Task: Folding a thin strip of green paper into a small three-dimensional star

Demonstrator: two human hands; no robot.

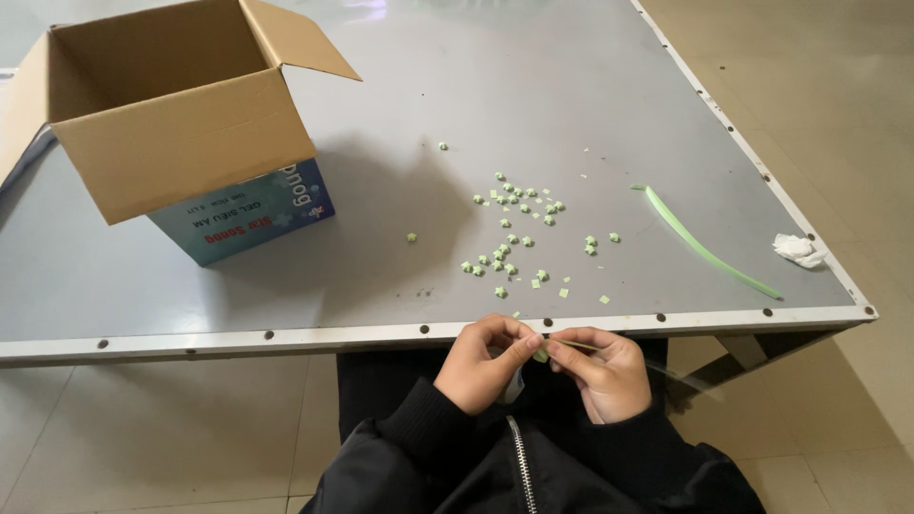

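Folding the small green paper piece (pixel 541 354) goes best with the strip kept taut and each crease pressed flat between fingertip and thumb, close to the body where the grip is steady. The piece sits between both hands, just below the near edge of the surface (pixel 286 286), over the person's dark jacket (pixel 514 457). The left hand (pixel 481 366) is curled nearly closed, thumb and forefinger pinched together on the piece. The right hand (pixel 605 371) is likewise pinched tight, holding the thin green paper strip (pixel 571 345) that trails from the piece toward the right.

On the surface lies a scatter of tiny green paper stars (pixel 514 233) with small paper offcuts among them, well apart from the hands. A long loose green strip (pixel 705 247) lies to the right, near a crumpled white tissue (pixel 798 250). An open cardboard box (pixel 181 114) stands at the far left.
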